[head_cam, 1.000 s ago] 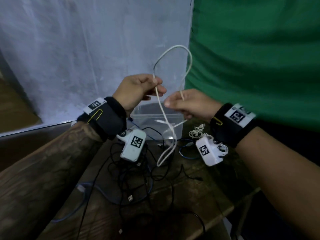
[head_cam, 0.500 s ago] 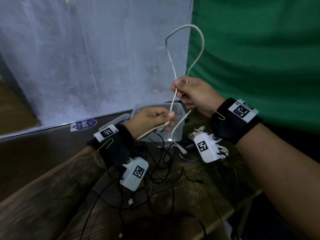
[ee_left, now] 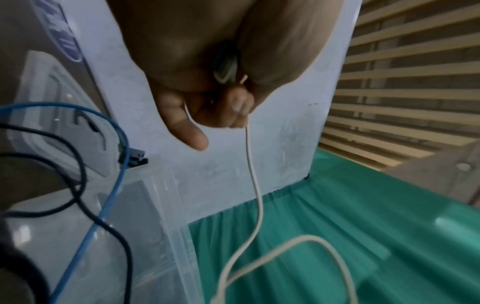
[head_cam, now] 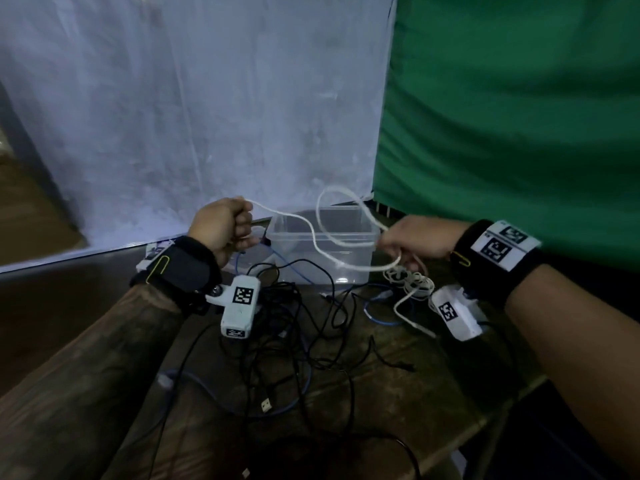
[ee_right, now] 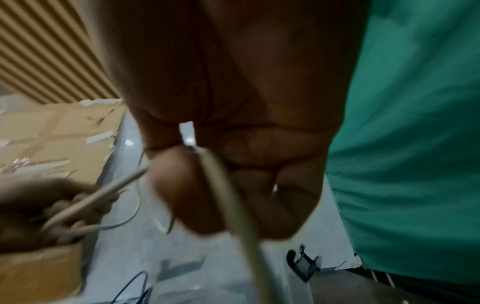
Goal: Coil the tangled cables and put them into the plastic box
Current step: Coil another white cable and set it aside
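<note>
A white cable (head_cam: 313, 233) loops between both hands above the clear plastic box (head_cam: 360, 233). My left hand (head_cam: 225, 225) grips one part of it in a fist left of the box; in the left wrist view the white cable (ee_left: 253, 176) runs out from the curled fingers (ee_left: 233, 107). My right hand (head_cam: 412, 239) pinches the other part at the box's right rim, and the white cable (ee_right: 228, 193) crosses its thumb in the right wrist view. A tangle of black cables (head_cam: 294, 327) and a blue cable (head_cam: 374, 310) lie on the wooden table in front of the box.
A small bundle of thin white cord (head_cam: 412, 280) lies under my right hand. The box lid (ee_left: 49, 111) lies left of the box. A white sheet (head_cam: 207, 98) and a green cloth (head_cam: 519, 98) hang behind. The table edge (head_cam: 485, 424) runs at the lower right.
Both hands have moved apart and level: the left rose from the table to the box's left, the right dropped to its right rim. The tall cable loop has come down over the box.
</note>
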`<action>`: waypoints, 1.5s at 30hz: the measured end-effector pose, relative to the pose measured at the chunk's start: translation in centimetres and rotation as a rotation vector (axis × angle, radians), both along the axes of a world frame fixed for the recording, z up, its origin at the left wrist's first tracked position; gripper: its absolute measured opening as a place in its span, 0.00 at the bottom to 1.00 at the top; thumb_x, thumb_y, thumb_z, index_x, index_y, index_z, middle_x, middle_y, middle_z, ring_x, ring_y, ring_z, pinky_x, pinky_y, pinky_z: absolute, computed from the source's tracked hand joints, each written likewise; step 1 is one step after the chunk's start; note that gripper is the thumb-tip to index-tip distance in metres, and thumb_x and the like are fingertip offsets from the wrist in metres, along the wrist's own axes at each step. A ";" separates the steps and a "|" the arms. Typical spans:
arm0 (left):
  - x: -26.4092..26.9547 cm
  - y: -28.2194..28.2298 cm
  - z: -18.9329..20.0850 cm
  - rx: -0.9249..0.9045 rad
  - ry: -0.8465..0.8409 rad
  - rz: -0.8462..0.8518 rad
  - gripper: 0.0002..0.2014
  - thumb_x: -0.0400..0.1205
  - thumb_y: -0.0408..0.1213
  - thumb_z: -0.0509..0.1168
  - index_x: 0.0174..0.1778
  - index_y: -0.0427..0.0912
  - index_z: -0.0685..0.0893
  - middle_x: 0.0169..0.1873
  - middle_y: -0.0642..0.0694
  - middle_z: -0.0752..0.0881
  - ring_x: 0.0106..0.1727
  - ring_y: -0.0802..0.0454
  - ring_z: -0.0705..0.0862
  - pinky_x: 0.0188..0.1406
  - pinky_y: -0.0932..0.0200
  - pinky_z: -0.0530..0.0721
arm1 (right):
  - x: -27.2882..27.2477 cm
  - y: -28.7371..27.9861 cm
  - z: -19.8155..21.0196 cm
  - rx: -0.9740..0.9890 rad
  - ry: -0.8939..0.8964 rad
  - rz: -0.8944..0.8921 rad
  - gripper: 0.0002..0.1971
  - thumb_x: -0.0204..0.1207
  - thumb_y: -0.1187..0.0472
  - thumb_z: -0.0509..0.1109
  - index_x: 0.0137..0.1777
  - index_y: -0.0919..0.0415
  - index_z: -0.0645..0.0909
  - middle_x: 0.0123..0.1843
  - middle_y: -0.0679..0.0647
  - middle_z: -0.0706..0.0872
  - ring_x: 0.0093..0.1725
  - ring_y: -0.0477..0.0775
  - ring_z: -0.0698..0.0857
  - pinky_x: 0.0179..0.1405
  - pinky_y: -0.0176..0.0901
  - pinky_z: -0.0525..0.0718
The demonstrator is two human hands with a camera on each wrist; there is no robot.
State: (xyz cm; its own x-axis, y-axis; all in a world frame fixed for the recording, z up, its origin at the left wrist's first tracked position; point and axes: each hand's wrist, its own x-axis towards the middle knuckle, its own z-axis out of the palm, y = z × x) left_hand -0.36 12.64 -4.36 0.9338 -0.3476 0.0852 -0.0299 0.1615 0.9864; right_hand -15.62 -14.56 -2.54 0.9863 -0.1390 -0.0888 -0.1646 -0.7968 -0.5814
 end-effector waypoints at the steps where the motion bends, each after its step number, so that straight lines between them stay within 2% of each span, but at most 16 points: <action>1: -0.3 -0.2 0.3 0.026 -0.022 -0.052 0.11 0.88 0.40 0.53 0.41 0.46 0.76 0.23 0.53 0.71 0.18 0.58 0.66 0.25 0.61 0.82 | 0.0 0.3 -0.3 -0.057 0.067 0.064 0.14 0.79 0.55 0.67 0.33 0.60 0.82 0.26 0.55 0.82 0.28 0.54 0.80 0.38 0.45 0.77; 4: -1.9 -1.2 1.3 0.100 -0.121 -0.193 0.10 0.88 0.36 0.55 0.43 0.43 0.78 0.27 0.48 0.77 0.20 0.56 0.71 0.26 0.59 0.83 | 0.4 1.2 -0.4 -0.196 0.083 0.092 0.22 0.72 0.41 0.77 0.60 0.54 0.86 0.53 0.50 0.89 0.53 0.53 0.86 0.59 0.48 0.82; 6: -2.6 -1.9 1.7 0.083 -0.162 -0.248 0.09 0.87 0.33 0.56 0.43 0.39 0.79 0.29 0.45 0.79 0.22 0.54 0.71 0.25 0.58 0.80 | 0.6 2.2 0.3 -0.156 -0.002 0.080 0.41 0.69 0.40 0.79 0.81 0.51 0.70 0.70 0.44 0.79 0.67 0.47 0.79 0.67 0.39 0.76; 8: -2.9 -2.4 2.1 0.068 -0.201 -0.245 0.09 0.87 0.32 0.57 0.43 0.37 0.79 0.28 0.44 0.78 0.22 0.54 0.68 0.23 0.60 0.77 | 0.6 3.4 1.0 0.038 -0.073 0.190 0.50 0.69 0.44 0.81 0.87 0.48 0.58 0.78 0.40 0.70 0.75 0.41 0.71 0.67 0.29 0.69; 11: -2.7 -2.8 2.5 0.091 -0.265 -0.194 0.09 0.86 0.33 0.58 0.42 0.37 0.80 0.23 0.48 0.75 0.21 0.54 0.64 0.18 0.64 0.68 | 1.0 4.0 1.7 0.295 -0.057 0.359 0.58 0.62 0.43 0.84 0.88 0.44 0.53 0.86 0.41 0.63 0.82 0.41 0.65 0.79 0.37 0.66; 14: -2.3 -2.7 2.8 0.131 -0.293 -0.148 0.09 0.85 0.34 0.60 0.41 0.39 0.82 0.20 0.52 0.71 0.22 0.55 0.63 0.19 0.64 0.62 | 2.0 4.7 2.1 0.341 -0.172 0.364 0.53 0.59 0.39 0.80 0.85 0.45 0.61 0.82 0.43 0.71 0.77 0.40 0.74 0.77 0.40 0.73; 19: -2.2 -2.3 3.4 0.045 -0.288 -0.186 0.09 0.85 0.35 0.60 0.41 0.39 0.81 0.21 0.52 0.67 0.24 0.54 0.60 0.22 0.62 0.59 | 5.4 6.1 1.0 0.135 -0.566 0.206 0.11 0.81 0.49 0.72 0.59 0.52 0.86 0.48 0.41 0.88 0.47 0.45 0.88 0.54 0.49 0.87; 22: -2.0 -2.1 3.7 -0.036 -0.218 -0.249 0.09 0.85 0.36 0.59 0.40 0.40 0.80 0.21 0.51 0.62 0.24 0.54 0.56 0.22 0.63 0.59 | 7.2 6.2 0.2 0.261 -0.551 0.250 0.10 0.87 0.57 0.65 0.46 0.58 0.84 0.30 0.48 0.85 0.33 0.51 0.86 0.45 0.51 0.85; 24: -1.9 -1.8 3.7 0.044 -0.138 -0.332 0.11 0.82 0.39 0.59 0.35 0.42 0.78 0.21 0.51 0.58 0.24 0.53 0.53 0.23 0.61 0.53 | 8.1 6.0 0.5 0.425 -0.624 0.188 0.11 0.87 0.57 0.64 0.45 0.57 0.83 0.23 0.43 0.74 0.23 0.46 0.75 0.31 0.45 0.78; 26: -1.8 -1.6 3.6 0.074 -0.034 -0.501 0.12 0.79 0.41 0.56 0.30 0.44 0.75 0.21 0.51 0.55 0.24 0.53 0.50 0.25 0.59 0.52 | 9.3 6.1 0.7 0.496 -0.677 0.144 0.09 0.86 0.57 0.66 0.46 0.58 0.84 0.22 0.42 0.67 0.21 0.44 0.64 0.23 0.38 0.65; 29: -1.5 -1.7 4.0 -0.217 0.034 -0.652 0.08 0.76 0.38 0.53 0.35 0.43 0.75 0.23 0.51 0.59 0.24 0.54 0.55 0.25 0.60 0.65 | 11.2 6.9 0.5 0.509 -0.687 0.117 0.08 0.87 0.58 0.65 0.48 0.57 0.84 0.23 0.39 0.70 0.21 0.39 0.65 0.22 0.29 0.64; 32: -0.7 -2.4 4.2 -0.440 -0.055 -0.579 0.09 0.79 0.30 0.51 0.46 0.39 0.76 0.28 0.49 0.70 0.28 0.55 0.67 0.33 0.58 0.75 | 12.3 8.0 0.0 0.416 -0.661 0.138 0.13 0.87 0.61 0.62 0.42 0.49 0.83 0.26 0.40 0.75 0.22 0.36 0.72 0.26 0.26 0.68; 37: 1.6 -3.2 3.6 -0.557 -0.155 -0.366 0.10 0.88 0.28 0.51 0.51 0.37 0.78 0.41 0.43 0.89 0.44 0.49 0.89 0.52 0.51 0.89 | 11.1 9.9 0.3 0.069 -0.505 0.308 0.15 0.88 0.58 0.61 0.39 0.58 0.79 0.28 0.50 0.73 0.27 0.45 0.72 0.31 0.50 0.78; 40: 2.6 -3.0 2.9 -0.550 -0.238 -0.252 0.09 0.88 0.28 0.52 0.53 0.36 0.79 0.44 0.43 0.91 0.48 0.48 0.90 0.55 0.52 0.88 | 9.7 10.1 1.1 -0.049 -0.480 0.399 0.19 0.89 0.55 0.60 0.53 0.73 0.83 0.31 0.64 0.74 0.27 0.47 0.70 0.31 0.52 0.78; 43: 3.3 -2.9 2.2 -0.467 -0.347 -0.175 0.09 0.88 0.27 0.54 0.53 0.35 0.80 0.44 0.42 0.90 0.48 0.47 0.89 0.54 0.54 0.86 | 8.8 9.9 1.8 -0.072 -0.461 0.409 0.16 0.85 0.53 0.66 0.50 0.67 0.88 0.35 0.66 0.82 0.26 0.48 0.73 0.30 0.44 0.75; 45: 3.7 -3.1 1.7 -0.364 -0.366 -0.166 0.07 0.86 0.26 0.57 0.50 0.35 0.80 0.40 0.41 0.87 0.40 0.48 0.87 0.43 0.57 0.85 | 8.7 9.5 2.2 -0.038 -0.515 0.400 0.13 0.82 0.53 0.70 0.47 0.64 0.89 0.39 0.66 0.87 0.31 0.56 0.79 0.35 0.48 0.78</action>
State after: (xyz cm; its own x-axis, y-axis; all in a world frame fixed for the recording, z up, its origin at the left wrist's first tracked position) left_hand 3.32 9.57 -2.70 0.7552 -0.3753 0.5374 -0.3063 0.5228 0.7955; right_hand -6.92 -5.04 -0.34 0.8778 0.2536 0.4063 0.4405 -0.7606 -0.4770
